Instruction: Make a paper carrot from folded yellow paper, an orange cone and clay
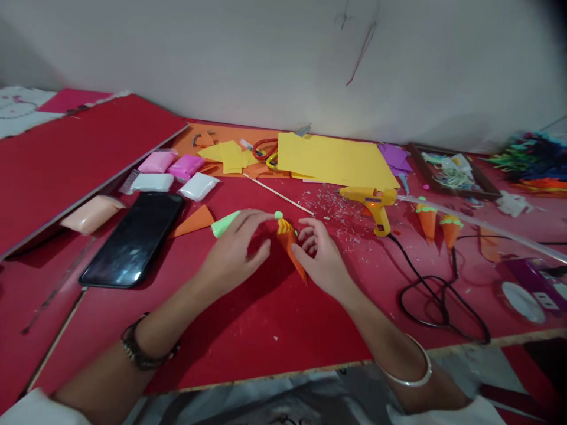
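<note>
A small orange paper cone [293, 255] stands tilted over the red tabletop, its tip pointing down and to the right. Yellow ridged clay [284, 226] fills its mouth, and a pale green clay ball [279, 215] sits on top. My right hand [319, 251] has curled fingers around the cone's right side, the thumb against the paper. My left hand [241, 245] is open, thumb apart, with its index fingertip at the green ball. Partly hidden behind my left hand is a light green clay packet [225, 224].
A yellow glue gun [375, 203] with a lit light stands right, its black cord [436, 295] looped nearby. Two similar cones [426, 223] lie beyond. Left are a black phone [135, 239] and several clay packets [153, 182]. Yellow sheets [336, 160] and scissors [266, 150] lie behind.
</note>
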### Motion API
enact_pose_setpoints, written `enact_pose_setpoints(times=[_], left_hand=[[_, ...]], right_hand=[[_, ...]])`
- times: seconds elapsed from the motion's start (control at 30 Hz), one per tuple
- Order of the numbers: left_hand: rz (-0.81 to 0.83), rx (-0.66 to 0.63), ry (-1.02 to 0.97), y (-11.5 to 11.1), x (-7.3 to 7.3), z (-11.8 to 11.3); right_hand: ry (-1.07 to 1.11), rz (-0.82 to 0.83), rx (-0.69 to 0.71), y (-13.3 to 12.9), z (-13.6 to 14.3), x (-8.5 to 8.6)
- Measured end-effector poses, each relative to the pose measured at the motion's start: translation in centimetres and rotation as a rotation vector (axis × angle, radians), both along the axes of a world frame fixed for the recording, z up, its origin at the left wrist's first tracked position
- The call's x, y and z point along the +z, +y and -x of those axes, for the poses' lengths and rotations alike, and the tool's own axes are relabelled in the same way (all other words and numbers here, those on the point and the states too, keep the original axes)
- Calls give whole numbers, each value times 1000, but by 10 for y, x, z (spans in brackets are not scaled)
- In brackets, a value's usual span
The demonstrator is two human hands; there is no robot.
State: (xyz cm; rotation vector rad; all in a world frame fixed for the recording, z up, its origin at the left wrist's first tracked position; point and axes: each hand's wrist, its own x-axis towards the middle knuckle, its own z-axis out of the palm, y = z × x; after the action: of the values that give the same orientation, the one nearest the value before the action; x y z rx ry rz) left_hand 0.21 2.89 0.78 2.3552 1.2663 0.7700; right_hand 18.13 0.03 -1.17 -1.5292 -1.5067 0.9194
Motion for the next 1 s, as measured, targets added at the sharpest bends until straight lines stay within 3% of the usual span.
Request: enact_pose_setpoints(times=[0.17, 0.3, 0.43, 0.63, 0.8, 1.0], left_hand=[[-162, 147, 280, 15, -9, 23], [-98, 144, 370, 15, -13, 28], [-78, 58, 292, 15, -9, 21], [-26, -47, 79, 6, -4, 8], [13, -51, 63, -1, -7, 5], [-129, -92, 111, -7, -8, -2]], right_hand=[[43, -41, -5, -1, 3, 7], [114, -121, 9, -3, 5, 12], [92, -204, 75, -6, 6, 17], [50, -284, 428, -14, 10, 25], [5, -281, 353, -12, 11, 23], [14, -263, 409, -9, 11, 18]])
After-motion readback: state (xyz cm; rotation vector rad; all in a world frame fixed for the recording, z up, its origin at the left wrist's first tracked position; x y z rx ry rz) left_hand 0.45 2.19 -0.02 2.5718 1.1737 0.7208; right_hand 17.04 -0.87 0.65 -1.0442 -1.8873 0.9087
